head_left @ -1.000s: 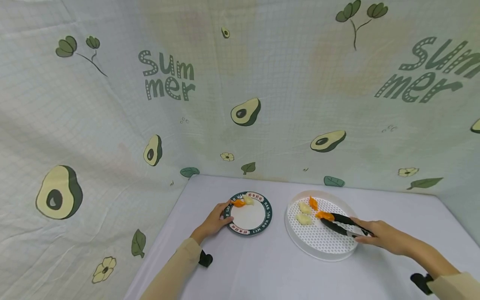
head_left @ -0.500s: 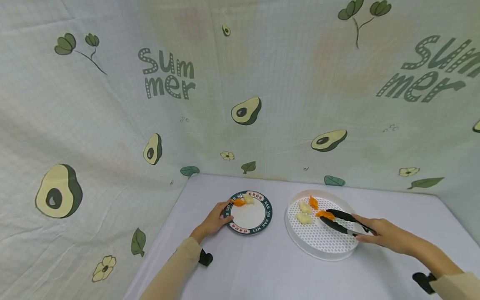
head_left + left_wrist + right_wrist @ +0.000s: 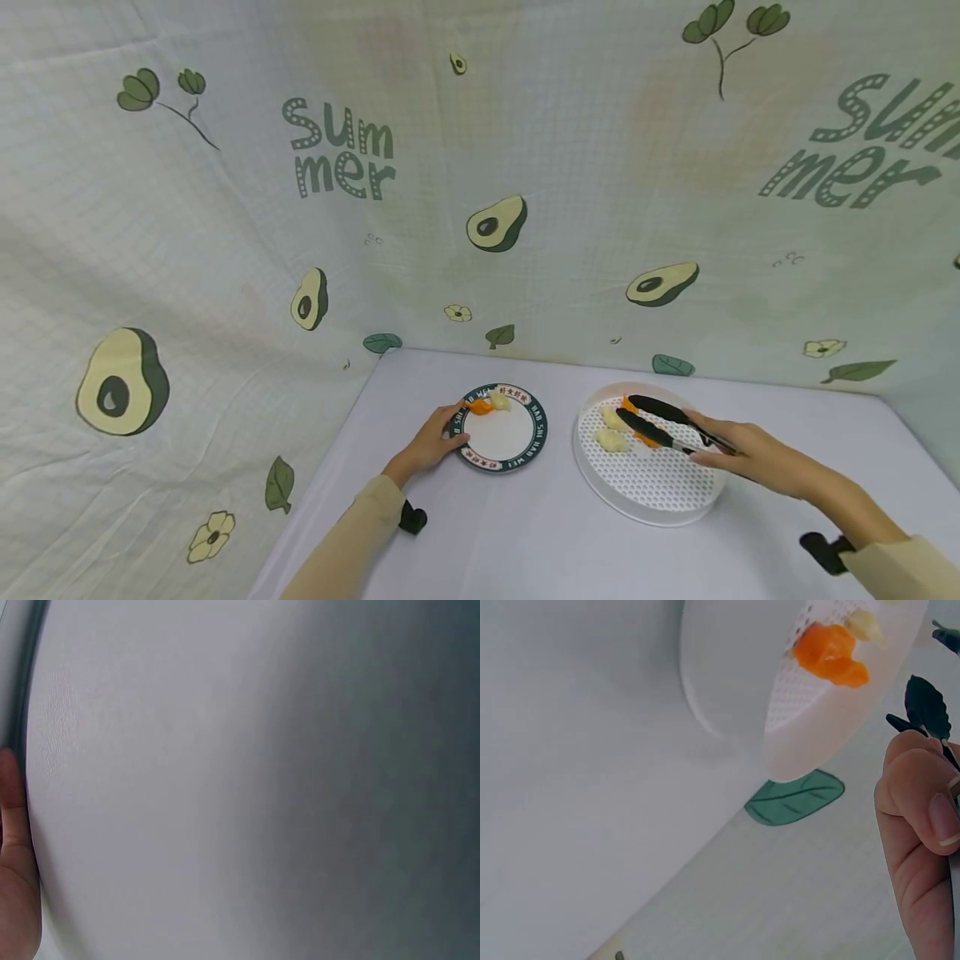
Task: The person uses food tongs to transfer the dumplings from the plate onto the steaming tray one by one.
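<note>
My left hand (image 3: 429,442) holds the left edge of a round plate (image 3: 501,440) with a dark green patterned rim. On that plate lie an orange dumpling-like piece (image 3: 480,407) and a pale yellow one (image 3: 499,401). In my right hand (image 3: 759,454) is a pair of black-tipped tongs (image 3: 643,427), its arms spread over a white round steamer tray (image 3: 600,493) with a perforated base. Pale yellow dumpling-like pieces (image 3: 611,440) sit at the tray's left. Nearby orange pieces (image 3: 826,654) are partly hidden by the tongs in the head view.
A white-covered table (image 3: 525,542) bears the plate and the tray, which stand apart with a gap between them. Behind and to the left hangs a pale cloth (image 3: 555,317) printed with avocados. Black straps (image 3: 412,517) circle both wrists.
The tongs have come off the nearer orange piece and shifted left and away, toward the farther orange piece. My left hand has stayed on the plate.
</note>
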A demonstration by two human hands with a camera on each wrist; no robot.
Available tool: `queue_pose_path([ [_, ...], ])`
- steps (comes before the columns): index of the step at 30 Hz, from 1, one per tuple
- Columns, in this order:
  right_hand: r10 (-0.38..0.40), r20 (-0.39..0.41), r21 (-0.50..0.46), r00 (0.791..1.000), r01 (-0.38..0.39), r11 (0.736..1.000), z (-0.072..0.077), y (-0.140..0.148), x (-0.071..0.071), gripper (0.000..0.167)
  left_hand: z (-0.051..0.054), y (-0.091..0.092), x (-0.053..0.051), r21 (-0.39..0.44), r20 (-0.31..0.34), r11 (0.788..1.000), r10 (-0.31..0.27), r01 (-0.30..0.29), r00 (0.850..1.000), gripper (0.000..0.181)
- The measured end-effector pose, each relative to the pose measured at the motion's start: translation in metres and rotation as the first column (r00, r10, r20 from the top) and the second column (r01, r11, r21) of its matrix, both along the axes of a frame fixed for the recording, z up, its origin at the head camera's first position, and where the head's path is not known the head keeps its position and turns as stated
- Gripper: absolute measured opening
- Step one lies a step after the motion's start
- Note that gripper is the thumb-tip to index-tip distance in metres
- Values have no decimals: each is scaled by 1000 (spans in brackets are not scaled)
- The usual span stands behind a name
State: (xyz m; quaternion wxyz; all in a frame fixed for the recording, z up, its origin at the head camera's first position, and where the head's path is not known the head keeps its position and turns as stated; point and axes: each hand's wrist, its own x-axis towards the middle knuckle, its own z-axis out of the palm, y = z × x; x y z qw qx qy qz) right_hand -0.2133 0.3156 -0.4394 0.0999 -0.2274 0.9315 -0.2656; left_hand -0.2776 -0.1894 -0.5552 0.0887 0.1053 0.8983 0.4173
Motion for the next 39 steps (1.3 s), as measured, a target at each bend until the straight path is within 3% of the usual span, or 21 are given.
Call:
queue_pose_path([
  [7,96,-66,-51,993,-100,994,2,-32,-13,73,-3,-1,0,-7,-2,1000,-6,6,1000,70],
  [15,201,-159,-69,967,-214,974,1,-72,-31,74,-3,1,-1,-18,-6,1000,-11,10,1000,71],
  [21,241,-55,-36,969,-243,969,-2,-101,-46,74,-3,1,-1,-18,-7,1000,-3,3,1000,70],
  [30,234,11,29,972,-234,972,-12,-141,-67,80,0,1,-1,-10,-8,1000,-15,15,1000,71],
  [39,210,89,3,974,-211,977,-24,-169,-83,71,1,0,-1,-23,-4,1000,-1,1,1000,71],
])
